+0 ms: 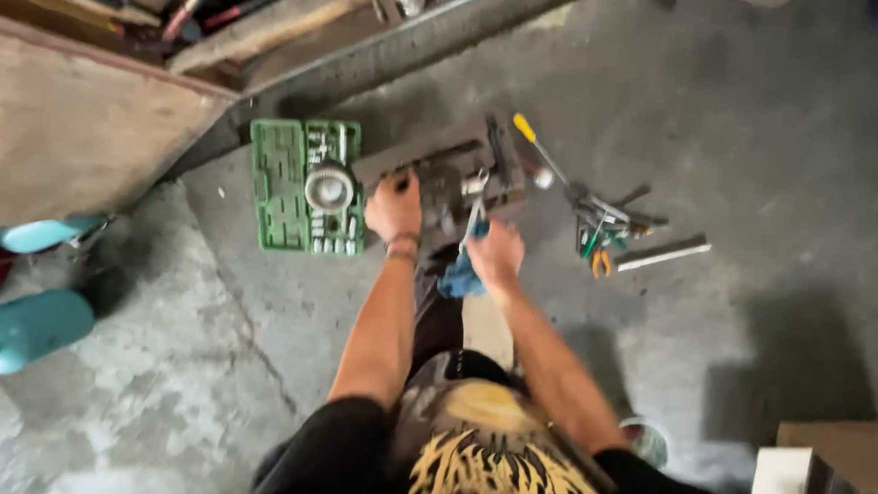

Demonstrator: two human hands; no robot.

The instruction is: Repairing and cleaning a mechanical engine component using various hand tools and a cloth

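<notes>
A dark, greasy metal machine part (453, 173) lies on the concrete floor in front of me. My left hand (393, 207) rests on its near left edge, fingers curled over the metal. My right hand (494, 252) holds a blue rag (461, 274) that hangs down from the fist, and a thin light tool or strip (475, 217) sticks up from the hand toward the part; the blur hides what it is.
An open green socket case (302, 185) with a round metal piece on it lies left of the part. A yellow-handled screwdriver (536, 147), pliers and other hand tools (605, 231) lie to the right. A wooden board (65, 127) stands at left, cardboard boxes (827, 478) at lower right.
</notes>
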